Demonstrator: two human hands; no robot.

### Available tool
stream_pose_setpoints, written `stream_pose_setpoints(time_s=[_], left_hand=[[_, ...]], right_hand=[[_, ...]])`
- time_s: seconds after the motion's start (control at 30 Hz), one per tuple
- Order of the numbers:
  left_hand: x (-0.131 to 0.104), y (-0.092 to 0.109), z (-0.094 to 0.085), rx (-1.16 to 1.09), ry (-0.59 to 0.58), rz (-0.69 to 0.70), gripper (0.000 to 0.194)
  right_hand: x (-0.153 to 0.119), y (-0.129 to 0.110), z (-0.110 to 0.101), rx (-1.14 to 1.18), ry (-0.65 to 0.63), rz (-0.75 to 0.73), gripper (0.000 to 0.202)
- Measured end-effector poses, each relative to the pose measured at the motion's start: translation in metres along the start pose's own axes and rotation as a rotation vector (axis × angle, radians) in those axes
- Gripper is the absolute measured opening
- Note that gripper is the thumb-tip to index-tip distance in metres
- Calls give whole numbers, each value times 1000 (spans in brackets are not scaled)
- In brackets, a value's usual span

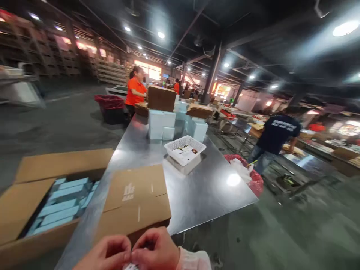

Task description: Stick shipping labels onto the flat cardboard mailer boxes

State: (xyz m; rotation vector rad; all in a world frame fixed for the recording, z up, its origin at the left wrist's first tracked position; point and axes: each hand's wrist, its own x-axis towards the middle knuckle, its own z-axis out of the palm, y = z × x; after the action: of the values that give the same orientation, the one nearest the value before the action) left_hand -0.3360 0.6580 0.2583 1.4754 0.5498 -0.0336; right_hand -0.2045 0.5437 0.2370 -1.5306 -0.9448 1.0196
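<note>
My left hand (111, 252) and my right hand (157, 248) meet at the bottom of the head view, with fingers pinched together. Between them is something small and whitish with dark marks (131, 266), mostly hidden by the fingers, so its kind cannot be made out. Just beyond my hands, flattened brown cardboard (137, 195) lies stacked on the near part of the metal table (197, 198). To the left of the table is an open carton (64, 157) holding several light blue boxes (63, 206).
A white plastic basket (185, 148) with papers stands mid-table. Behind it are stacked pale blue boxes (161, 123) and cardboard (161, 98). A red-lined bin (255, 183) stands at the table's right side, another (109, 105) at far left. One person (136, 90) works beyond, another (277, 131) at right.
</note>
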Motion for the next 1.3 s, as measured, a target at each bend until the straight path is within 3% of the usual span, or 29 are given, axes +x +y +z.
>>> stream_pose_setpoints(time_s=[0.17, 0.43, 0.73, 1.3], left_hand=[[3, 24, 6, -93, -93, -6, 18], [15, 16, 5, -263, -152, -24, 16], [19, 8, 0, -413, -172, -17, 34], [20, 4, -6, -366, -141, -35, 29]], right_hand=[[1, -16, -26, -87, -94, -103, 20], [7, -16, -45, -112, -213, -66, 29], [17, -18, -45, -115, -245, -73, 31], [20, -16, -38, -189, -218, -187, 27]])
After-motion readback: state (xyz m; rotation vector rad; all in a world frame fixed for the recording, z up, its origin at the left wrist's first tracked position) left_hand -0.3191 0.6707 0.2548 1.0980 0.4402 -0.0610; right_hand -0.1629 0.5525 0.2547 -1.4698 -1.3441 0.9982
